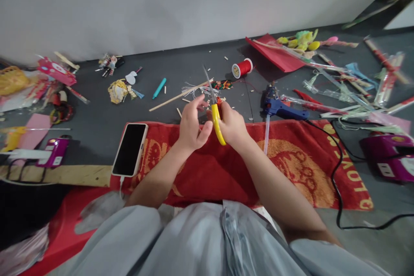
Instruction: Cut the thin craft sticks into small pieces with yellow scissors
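My right hand [233, 126] is closed round the yellow handles of a pair of scissors [216, 117], whose blades point up and away toward the wall. My left hand [193, 126] is pinched just left of the blades, holding something small I cannot make out. Both hands hover over the far edge of a red towel [291, 159] with orange print. Small cut scraps lie on the dark floor just beyond the hands, next to a thin wooden stick [176, 97] and a bundle of pale strands.
A phone [130, 148] lies on the towel's left end. A blue glue gun [281, 108] and its black cable sit to the right, a red thread spool [242, 68] farther back. Craft clutter fills both sides; purple power strips [390, 155] lie at right and left.
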Available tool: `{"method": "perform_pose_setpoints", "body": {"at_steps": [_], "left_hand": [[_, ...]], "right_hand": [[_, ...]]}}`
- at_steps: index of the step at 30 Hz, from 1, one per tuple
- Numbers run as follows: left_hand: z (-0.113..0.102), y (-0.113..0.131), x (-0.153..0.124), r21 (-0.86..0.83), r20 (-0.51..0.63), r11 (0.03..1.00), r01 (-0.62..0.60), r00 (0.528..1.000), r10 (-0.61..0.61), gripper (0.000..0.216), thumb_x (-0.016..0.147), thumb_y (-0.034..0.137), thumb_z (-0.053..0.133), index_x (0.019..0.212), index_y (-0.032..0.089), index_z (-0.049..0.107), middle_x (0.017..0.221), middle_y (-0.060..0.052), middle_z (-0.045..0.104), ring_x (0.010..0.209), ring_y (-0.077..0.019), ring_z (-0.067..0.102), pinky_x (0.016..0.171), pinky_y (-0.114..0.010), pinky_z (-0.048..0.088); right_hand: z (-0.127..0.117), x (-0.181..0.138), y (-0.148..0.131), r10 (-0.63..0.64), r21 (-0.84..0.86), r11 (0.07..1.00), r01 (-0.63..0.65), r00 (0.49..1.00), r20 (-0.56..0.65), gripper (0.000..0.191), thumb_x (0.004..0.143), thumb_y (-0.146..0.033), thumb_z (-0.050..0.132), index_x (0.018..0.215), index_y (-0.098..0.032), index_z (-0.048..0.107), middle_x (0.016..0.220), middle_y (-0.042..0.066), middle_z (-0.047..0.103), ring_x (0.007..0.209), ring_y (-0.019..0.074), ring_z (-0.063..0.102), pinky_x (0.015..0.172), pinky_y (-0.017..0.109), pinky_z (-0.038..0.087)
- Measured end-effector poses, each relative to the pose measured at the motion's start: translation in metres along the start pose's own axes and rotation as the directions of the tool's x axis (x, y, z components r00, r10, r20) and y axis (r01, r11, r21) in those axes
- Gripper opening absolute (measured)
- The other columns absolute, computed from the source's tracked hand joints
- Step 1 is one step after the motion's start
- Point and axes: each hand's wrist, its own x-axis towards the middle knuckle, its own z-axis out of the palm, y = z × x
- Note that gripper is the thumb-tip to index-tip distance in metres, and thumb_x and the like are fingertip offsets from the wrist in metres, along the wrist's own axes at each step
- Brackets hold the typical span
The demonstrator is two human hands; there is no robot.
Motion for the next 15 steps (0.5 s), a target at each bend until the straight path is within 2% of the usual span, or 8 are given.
{"method": "perform_pose_setpoints", "body": {"at_steps": [2,4,6,8,12,15], "left_hand": [[-0.011,0.003,0.005,0.23,-0.099,0.972,-0.052,0.992,0.077,0.038,0.094,0.043,0.036,0.123,0.02,0.045,0.102,-0.01,0.061,0.098,-0.0195,0.059,0.088,-0.037,0.048],[-0.019,0.001,0.01,0.391,-0.185,0.92,-0.036,0.976,0.117,0.03,0.095,0.038,0.037,0.115,0.02,0.05,0.102,-0.01,0.062,0.101,-0.0209,0.059,0.094,-0.041,0.044],[-0.023,-0.004,0.013,0.475,-0.241,0.88,0.013,0.964,0.116,0.029,0.095,0.038,0.039,0.111,0.019,0.053,0.106,-0.011,0.063,0.107,-0.0225,0.058,0.099,-0.044,0.039],[-0.026,-0.009,0.015,0.51,-0.238,0.859,0.035,0.966,0.102,0.028,0.095,0.039,0.041,0.108,0.019,0.056,0.104,-0.01,0.066,0.105,-0.0216,0.06,0.098,-0.041,0.041],[-0.029,-0.015,0.016,0.507,-0.179,0.861,0.029,0.981,0.072,0.028,0.096,0.04,0.04,0.1,0.02,0.06,0.09,-0.006,0.07,0.085,-0.015,0.066,0.08,-0.03,0.05],[-0.031,-0.013,0.016,0.491,-0.192,0.869,0.055,0.98,0.046,0.03,0.097,0.039,0.039,0.091,0.021,0.061,0.083,-0.003,0.071,0.079,-0.0126,0.067,0.074,-0.026,0.051]], "right_hand": [[-0.003,-0.002,-0.001,-0.046,-0.063,0.997,0.043,0.998,-0.04,0.034,0.082,-0.049,0.046,0.096,-0.019,0.051,0.086,0.012,0.067,0.075,0.025,0.062,0.067,0.033,0.04],[-0.005,-0.005,-0.002,-0.099,-0.114,0.989,0.092,0.993,-0.06,0.035,0.083,-0.049,0.045,0.098,-0.018,0.051,0.087,0.012,0.067,0.074,0.0247,0.062,0.067,0.033,0.04],[-0.006,-0.008,-0.004,-0.127,-0.149,0.982,0.118,0.991,-0.052,0.038,0.084,-0.051,0.043,0.099,-0.017,0.051,0.085,0.012,0.067,0.073,0.0247,0.061,0.066,0.033,0.04],[-0.007,-0.011,-0.006,-0.146,-0.164,0.976,0.14,0.989,-0.022,0.039,0.086,-0.051,0.042,0.1,-0.016,0.051,0.084,0.012,0.067,0.073,0.025,0.061,0.066,0.033,0.04],[-0.008,-0.014,-0.008,-0.183,-0.173,0.968,0.183,0.983,0.012,0.04,0.085,-0.051,0.042,0.102,-0.016,0.051,0.088,0.014,0.067,0.075,0.0252,0.062,0.066,0.033,0.04],[-0.008,-0.015,-0.007,-0.207,-0.156,0.966,0.206,0.978,0.016,0.042,0.085,-0.054,0.042,0.102,-0.016,0.051,0.087,0.013,0.067,0.076,0.0254,0.062,0.067,0.033,0.041]]}}
